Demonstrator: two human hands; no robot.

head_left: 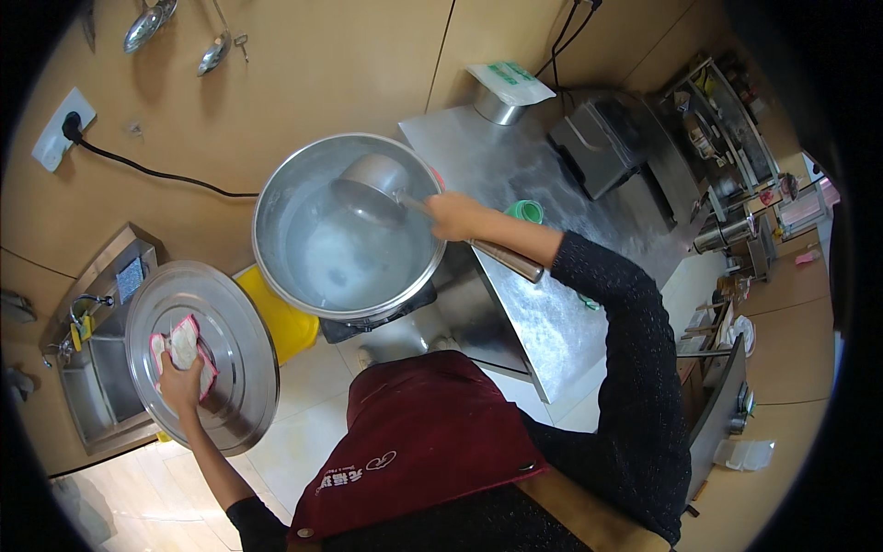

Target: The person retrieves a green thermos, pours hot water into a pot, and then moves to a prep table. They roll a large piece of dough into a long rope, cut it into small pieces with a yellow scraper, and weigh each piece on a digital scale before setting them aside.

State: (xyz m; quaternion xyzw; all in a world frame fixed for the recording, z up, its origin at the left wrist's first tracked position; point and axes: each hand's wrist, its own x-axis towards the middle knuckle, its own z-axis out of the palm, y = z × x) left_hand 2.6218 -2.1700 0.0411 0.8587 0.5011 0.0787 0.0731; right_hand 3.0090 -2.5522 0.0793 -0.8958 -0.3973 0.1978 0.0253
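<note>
A head-worn fisheye looks down past the apron point(428, 437) at a nearby pot point(305, 173)

From here I read smooth, shiny metal on pot point(274, 216), ladle point(370, 184) and lid point(246, 368); table point(552, 345), streaked metal. Rag point(187, 345): matt cloth. Apron point(432, 428): matt cloth. Sleeve point(635, 354): rough knit.

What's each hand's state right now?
Left hand: closed, holding the round metal pot lid through a pink-edged cloth.
Right hand: closed, holding the long-handled metal ladle by its handle.
</note>
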